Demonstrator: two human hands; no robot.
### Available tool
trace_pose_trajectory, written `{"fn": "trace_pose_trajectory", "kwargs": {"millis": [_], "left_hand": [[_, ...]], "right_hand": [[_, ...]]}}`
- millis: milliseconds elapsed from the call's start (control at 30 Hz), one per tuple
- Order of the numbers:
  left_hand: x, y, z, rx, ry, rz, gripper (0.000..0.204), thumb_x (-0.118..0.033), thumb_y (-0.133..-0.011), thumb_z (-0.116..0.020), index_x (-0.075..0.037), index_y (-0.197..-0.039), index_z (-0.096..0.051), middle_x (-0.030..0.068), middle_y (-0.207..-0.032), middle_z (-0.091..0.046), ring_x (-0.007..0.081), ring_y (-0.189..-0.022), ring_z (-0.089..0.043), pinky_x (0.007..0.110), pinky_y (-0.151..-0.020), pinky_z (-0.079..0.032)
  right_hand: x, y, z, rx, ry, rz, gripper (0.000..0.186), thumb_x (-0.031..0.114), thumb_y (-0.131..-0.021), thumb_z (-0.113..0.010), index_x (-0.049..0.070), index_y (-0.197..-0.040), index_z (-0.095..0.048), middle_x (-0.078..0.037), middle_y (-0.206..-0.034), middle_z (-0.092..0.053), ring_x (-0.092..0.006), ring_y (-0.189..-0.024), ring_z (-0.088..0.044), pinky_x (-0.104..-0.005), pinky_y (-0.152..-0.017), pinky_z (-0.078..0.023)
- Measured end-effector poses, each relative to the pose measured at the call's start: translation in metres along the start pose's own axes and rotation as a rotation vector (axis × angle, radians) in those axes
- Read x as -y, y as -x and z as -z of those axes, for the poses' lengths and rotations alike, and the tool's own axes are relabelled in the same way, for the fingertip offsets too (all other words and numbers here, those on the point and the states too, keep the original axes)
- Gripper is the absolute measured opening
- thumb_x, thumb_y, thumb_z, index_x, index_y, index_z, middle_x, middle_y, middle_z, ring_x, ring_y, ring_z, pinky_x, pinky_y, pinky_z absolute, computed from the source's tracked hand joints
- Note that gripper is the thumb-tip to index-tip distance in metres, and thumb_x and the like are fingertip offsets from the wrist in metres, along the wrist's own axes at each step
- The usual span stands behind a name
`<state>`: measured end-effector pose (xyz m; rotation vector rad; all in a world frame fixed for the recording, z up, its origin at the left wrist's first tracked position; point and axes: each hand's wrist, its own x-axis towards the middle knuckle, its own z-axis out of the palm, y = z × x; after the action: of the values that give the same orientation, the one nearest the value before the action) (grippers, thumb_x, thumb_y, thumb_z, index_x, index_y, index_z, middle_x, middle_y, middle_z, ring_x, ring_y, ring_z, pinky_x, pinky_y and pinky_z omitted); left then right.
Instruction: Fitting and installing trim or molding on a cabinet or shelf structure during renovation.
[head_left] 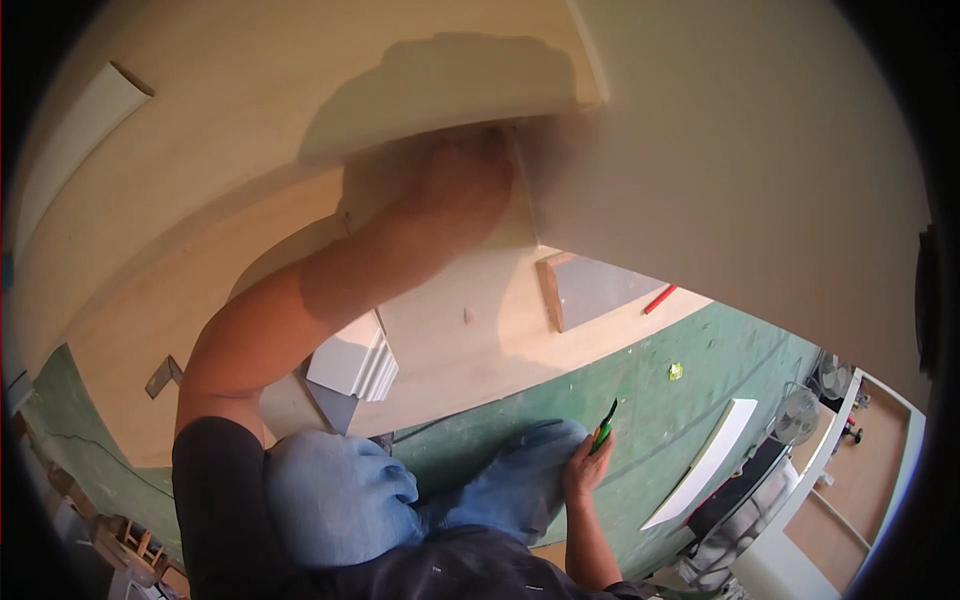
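My left arm stretches up and away, and my left hand (475, 175) is in shadow under the curved edge of a pale wooden panel (230, 80). It is right beside the corner where a large pale board (740, 190) meets that panel. Its fingers are blurred and shaded, so whether they hold anything is unclear. Low at the right, by my knee, my right hand (583, 472) is closed round a green-handled knife (603, 432), its dark, slightly curved blade pointing up and away.
On the wooden base lie a white moulded block (352, 362), a wood-edged grey piece (600, 288), a red stick (660, 299) and a metal angle bracket (163, 377). A white curved strip (705, 465) lies on the green floor (640, 400). Fans (798, 415) and a framed panel (830, 500) stand right.
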<state>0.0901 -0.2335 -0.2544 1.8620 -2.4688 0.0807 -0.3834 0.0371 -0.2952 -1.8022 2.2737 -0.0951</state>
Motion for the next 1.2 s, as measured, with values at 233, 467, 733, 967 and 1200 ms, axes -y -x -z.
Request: {"fn": "trace_pose_trajectory", "kwargs": {"millis": [233,467,733,967,1200], "left_hand": [[-0.004,-0.007,-0.016,-0.235,-0.017,-0.032,0.022,-0.015,-0.085,-0.063,-0.004,-0.103,-0.07,0.0161,-0.118,-0.067,0.0238,-0.089,-0.071,0.038,-0.074,-0.057],[-0.014,-0.003,0.001,0.033,-0.008,0.026,0.021,-0.013,-0.086,-0.062,-0.006,-0.104,-0.069,0.011,-0.114,-0.068,0.0211,-0.088,-0.07,0.038,-0.075,-0.056],[-0.019,-0.002,0.012,0.291,-0.107,0.087,0.026,-0.016,-0.086,-0.061,-0.005,-0.108,-0.069,0.0094,-0.103,-0.069,0.022,-0.086,-0.07,0.039,-0.074,-0.055],[0.009,0.025,0.032,0.162,-0.092,0.087,0.028,-0.011,-0.087,-0.058,-0.003,-0.111,-0.069,0.015,-0.099,-0.074,0.0281,-0.09,-0.071,0.042,-0.075,-0.056],[0.033,0.151,0.106,0.174,-0.137,0.424,0.027,-0.015,-0.093,-0.056,-0.01,-0.116,-0.069,0.0135,-0.1,-0.075,0.0338,-0.095,-0.071,0.047,-0.083,-0.058]], "right_hand": [[-0.011,0.0,-0.005,0.03,0.017,0.006,0.051,0.023,-0.105,-0.054,-0.003,-0.147,-0.044,-0.031,-0.13,-0.061,-0.0487,-0.115,-0.061,-0.0497,-0.098,-0.049],[0.003,0.001,0.002,0.036,-0.063,-0.016,0.05,0.022,-0.105,-0.053,-0.005,-0.147,-0.042,-0.033,-0.131,-0.059,-0.0511,-0.117,-0.059,-0.0501,-0.101,-0.047],[0.002,0.005,0.003,0.013,-0.028,0.008,0.049,0.021,-0.106,-0.053,-0.006,-0.146,-0.044,-0.032,-0.131,-0.059,-0.0492,-0.117,-0.06,-0.0491,-0.1,-0.048],[-0.008,0.008,-0.002,-0.012,-0.091,0.03,0.048,0.017,-0.105,-0.053,-0.006,-0.146,-0.045,-0.032,-0.13,-0.06,-0.0487,-0.115,-0.061,-0.049,-0.099,-0.048],[-0.02,0.003,-0.001,-0.111,-0.231,-0.069,0.047,0.022,-0.107,-0.053,-0.006,-0.144,-0.046,-0.032,-0.13,-0.06,-0.0489,-0.116,-0.06,-0.0482,-0.099,-0.048]]}}
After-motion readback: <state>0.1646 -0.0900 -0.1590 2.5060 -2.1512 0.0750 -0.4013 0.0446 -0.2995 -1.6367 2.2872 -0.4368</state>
